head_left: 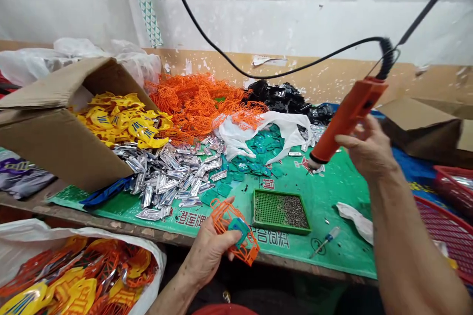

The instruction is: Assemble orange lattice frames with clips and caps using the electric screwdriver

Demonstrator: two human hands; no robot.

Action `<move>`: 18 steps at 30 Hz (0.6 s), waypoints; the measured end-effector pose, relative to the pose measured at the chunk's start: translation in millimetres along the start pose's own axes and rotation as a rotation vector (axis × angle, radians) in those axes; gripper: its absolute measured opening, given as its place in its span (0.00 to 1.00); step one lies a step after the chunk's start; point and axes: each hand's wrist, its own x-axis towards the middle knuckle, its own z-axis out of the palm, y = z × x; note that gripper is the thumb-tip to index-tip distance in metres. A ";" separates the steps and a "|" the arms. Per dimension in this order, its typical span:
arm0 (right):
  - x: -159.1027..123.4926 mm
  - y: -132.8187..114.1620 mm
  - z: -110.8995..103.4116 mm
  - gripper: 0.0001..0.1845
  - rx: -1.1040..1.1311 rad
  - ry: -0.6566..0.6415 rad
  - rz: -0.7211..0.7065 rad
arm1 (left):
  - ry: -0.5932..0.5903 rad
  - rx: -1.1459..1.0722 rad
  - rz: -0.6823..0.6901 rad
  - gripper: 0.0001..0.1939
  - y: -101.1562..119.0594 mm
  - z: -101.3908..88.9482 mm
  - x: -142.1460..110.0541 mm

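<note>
Lattice [226, 210] in left hand [207, 251] at mat edge [291, 256]; corded tool [351, 113] in right hand [369, 150].

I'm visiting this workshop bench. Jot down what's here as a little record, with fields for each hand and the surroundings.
Left hand: holds an orange plastic lattice piece and a teal piece
Right hand: grips an orange-handled corded tool, raised above the bench
Nearby: green perforated tray of small dark studs, on a green printed mat
Rest: heap of silver pieces; yellow pieces beside a cardboard box
</note>
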 end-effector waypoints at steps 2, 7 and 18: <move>7.1 -3.7 22.1 0.17 0.124 -0.030 0.119 | 0.027 0.003 0.002 0.42 1.7 -1.7 -0.7; -1.9 -22.7 56.5 0.20 0.344 -0.010 0.271 | 0.024 -0.004 -0.058 0.43 6.5 -5.7 -2.6; -75.2 -27.3 128.0 0.08 0.362 0.096 0.240 | -0.025 -0.059 -0.157 0.41 -1.6 0.9 4.3</move>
